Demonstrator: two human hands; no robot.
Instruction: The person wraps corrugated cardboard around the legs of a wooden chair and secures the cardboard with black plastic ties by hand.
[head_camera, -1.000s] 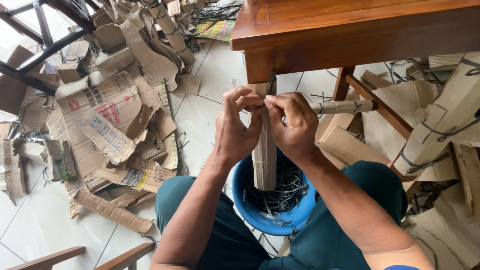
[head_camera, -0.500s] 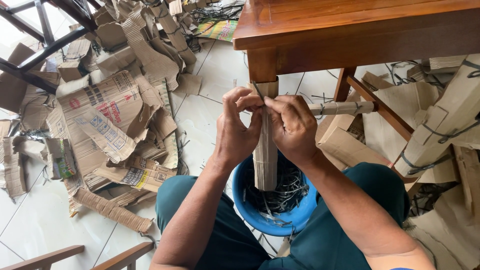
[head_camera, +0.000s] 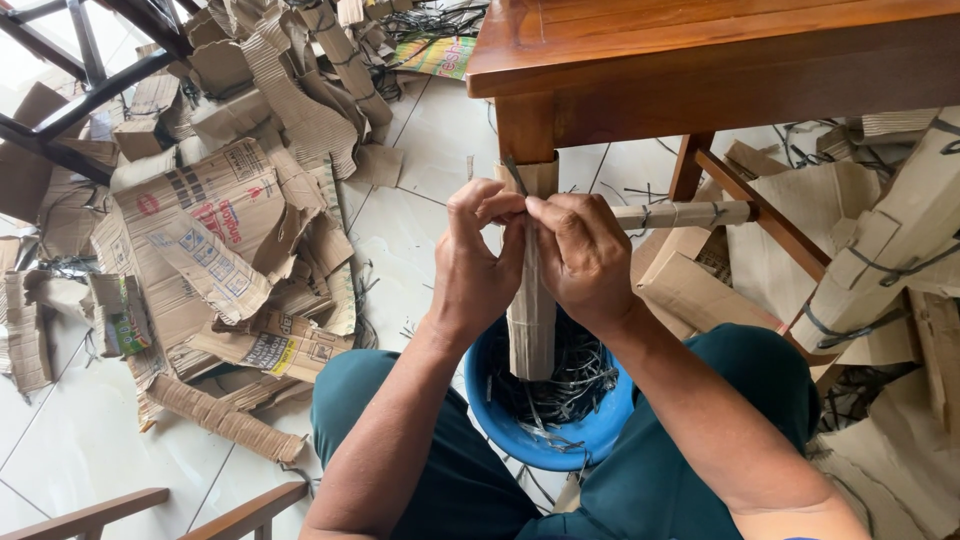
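Cardboard roll (head_camera: 530, 320) stands upright in the blue bucket (head_camera: 545, 440) between the knees, below the wooden worktop (head_camera: 700, 60). Left hand (head_camera: 475, 265) and right hand (head_camera: 580, 260) both pinch a thin dark strap (head_camera: 514, 177) at its top; best kept taut and the roll steady. The bucket holds loose dark strap offcuts (head_camera: 575, 375)

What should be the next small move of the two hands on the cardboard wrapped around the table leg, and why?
Probably pull the dark strap end upward to tighten it. Both hands, left hand and right hand, pinch together at the front of the cardboard wrap on the table leg, and the thin strap end sticks up loose just above the fingers, over the blue bucket.
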